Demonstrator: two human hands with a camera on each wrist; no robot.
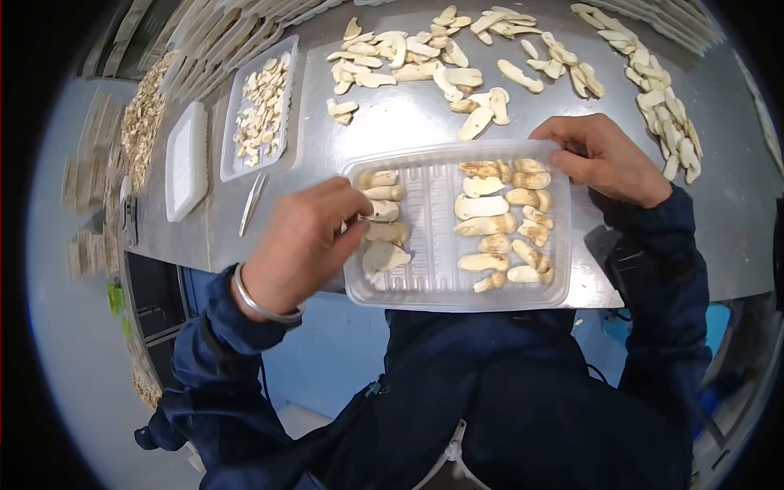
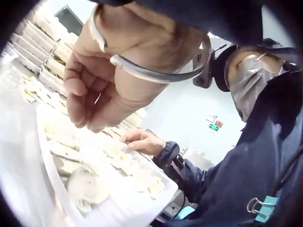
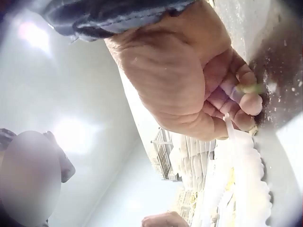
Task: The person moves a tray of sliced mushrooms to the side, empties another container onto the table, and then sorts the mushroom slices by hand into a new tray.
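A clear plastic tray (image 1: 431, 237) lies at the front edge of the metal table, holding cream mushroom slices with brown patches. One column of slices (image 1: 386, 256) runs along its left side; two more columns (image 1: 486, 226) fill the right, with a bare ribbed strip between. My left hand (image 1: 304, 241) hovers over the left column, fingers loosely bent. In the left wrist view, nothing shows between its fingers (image 2: 78, 106), above the tray. At the tray's far right corner, my right hand (image 1: 603, 155) pinches the rim, seen also between thumb and fingers in the right wrist view.
Loose mushroom slices (image 1: 400, 51) spread over the far table, with a long row (image 1: 663, 102) at right. A tray of small pieces (image 1: 260, 114), a white tray (image 1: 188, 163) and tweezers (image 1: 252, 204) lie left. Stacked trays (image 1: 220, 41) stand behind.
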